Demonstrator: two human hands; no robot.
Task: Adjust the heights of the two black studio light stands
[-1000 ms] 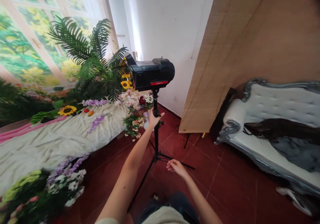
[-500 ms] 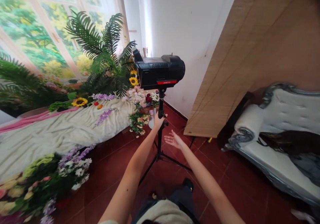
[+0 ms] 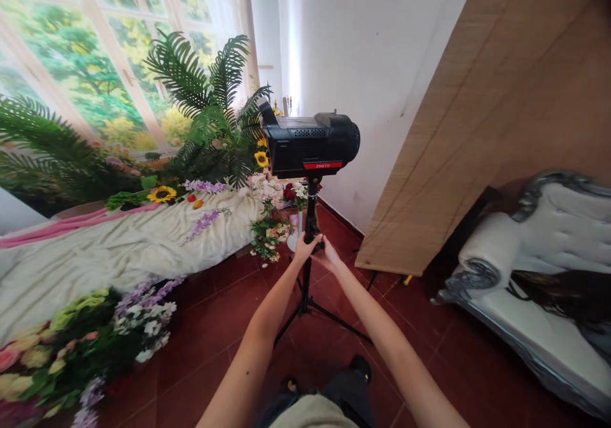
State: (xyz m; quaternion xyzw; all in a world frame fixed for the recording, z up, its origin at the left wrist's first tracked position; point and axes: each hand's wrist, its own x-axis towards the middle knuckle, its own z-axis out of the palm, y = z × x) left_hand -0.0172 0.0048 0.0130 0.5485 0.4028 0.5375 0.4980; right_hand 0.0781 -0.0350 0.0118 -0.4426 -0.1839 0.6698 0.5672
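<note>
A black studio light (image 3: 312,144) with a red label sits on top of a black tripod stand (image 3: 306,281). My left hand (image 3: 305,247) is wrapped round the stand's pole below the light. Just to its right, my right hand (image 3: 328,255) is at a knob on the pole, its fingertips closed on it and partly hidden. The stand's legs are spread on the red tiled floor (image 3: 205,332).
A bed with a cream cover (image 3: 128,243), flowers (image 3: 147,320) and a palm plant (image 3: 210,103) are on the left. A bamboo blind (image 3: 429,135) hangs to the right of the stand, beside a white tufted sofa (image 3: 554,224).
My right hand, open and apart from the stand before, has moved up to the pole's knob and closed there. The view has shifted slightly, and my left hand stays on the pole.
</note>
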